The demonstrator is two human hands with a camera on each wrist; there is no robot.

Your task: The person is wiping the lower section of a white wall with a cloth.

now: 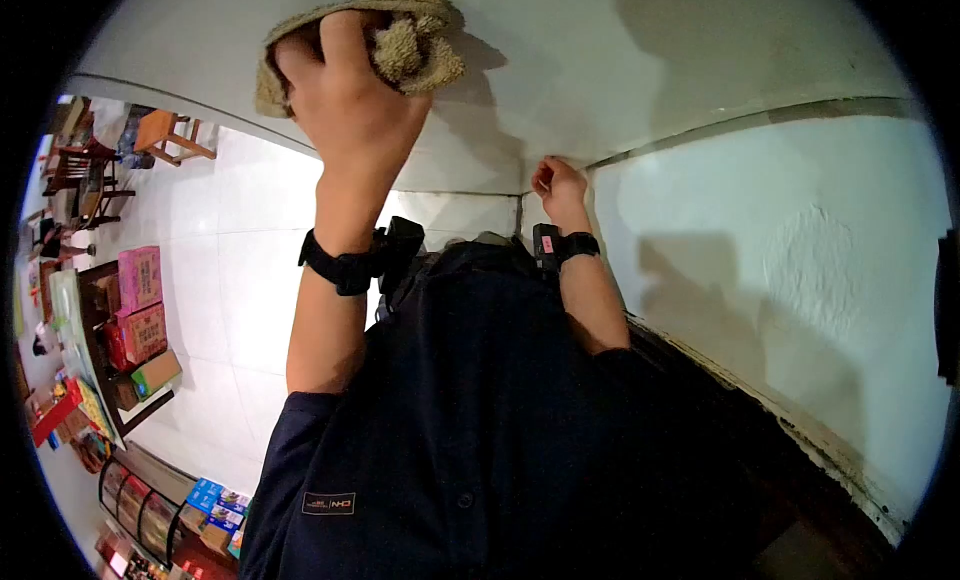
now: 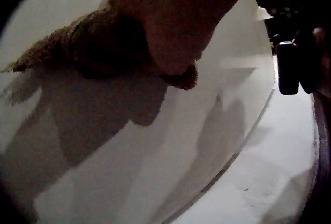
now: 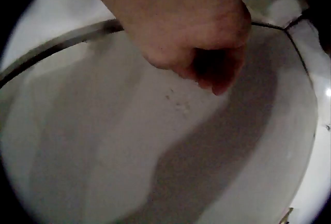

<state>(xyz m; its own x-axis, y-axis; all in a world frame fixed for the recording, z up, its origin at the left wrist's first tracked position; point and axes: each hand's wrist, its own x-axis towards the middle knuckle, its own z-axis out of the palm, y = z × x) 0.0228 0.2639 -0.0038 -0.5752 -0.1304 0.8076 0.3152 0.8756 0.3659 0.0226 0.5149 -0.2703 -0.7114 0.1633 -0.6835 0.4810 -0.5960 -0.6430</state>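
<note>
My left hand (image 1: 362, 100) grips a bunched tan terry cloth (image 1: 418, 52) and holds it against a pale, smooth surface (image 1: 560, 75). In the left wrist view, the cloth (image 2: 49, 48) spreads out past the fingers, dark with shadow. My right hand (image 1: 562, 188) is by the corner where the pale surface meets a side wall. Its fingers (image 3: 220, 81) are loosely curled with nothing seen in them. A few small light marks (image 3: 178, 105) show on the surface below the right fingertips.
A side wall (image 1: 700, 190) on the right has a rough, peeling patch (image 1: 815, 265). White floor tiles (image 1: 225, 270) lie to the left, with a wooden stool (image 1: 172, 135) and a shelf unit (image 1: 100, 330) holding pink boxes (image 1: 140, 280). Blue boxes (image 1: 210, 500) stand lower left.
</note>
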